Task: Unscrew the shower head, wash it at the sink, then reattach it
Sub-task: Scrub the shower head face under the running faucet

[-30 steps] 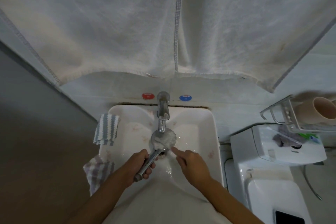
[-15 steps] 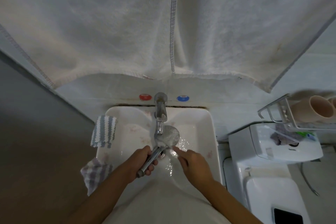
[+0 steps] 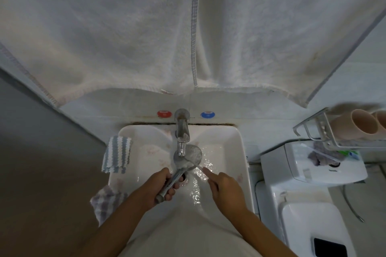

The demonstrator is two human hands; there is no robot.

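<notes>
The chrome shower head (image 3: pixel 189 155) is held face up in the white sink (image 3: pixel 242 162), right under the spout of the tap (image 3: pixel 182 129). Water runs over it and ripples in the basin. My left hand (image 3: pixel 160 188) is shut around its metal handle, near the drain. My right hand (image 3: pixel 224 190) is on the right with its fingers curled and pinched on a thin pale stick (image 3: pixel 199 166). The stick's tip touches the lower right rim of the shower head.
A large white towel (image 3: pixel 188 27) hangs low over the sink. A striped cloth (image 3: pixel 117 154) and a checked cloth (image 3: pixel 106 200) lie over the sink's left rim. Red (image 3: pixel 164 114) and blue (image 3: pixel 207 114) markers flank the tap. A toilet cistern (image 3: pixel 309 165) and a wire rack with cups (image 3: pixel 355 129) are on the right.
The shower head has shifted slightly right and farther under the spout. My right hand has drawn back a little from its rim. The left hand's grip is unchanged.
</notes>
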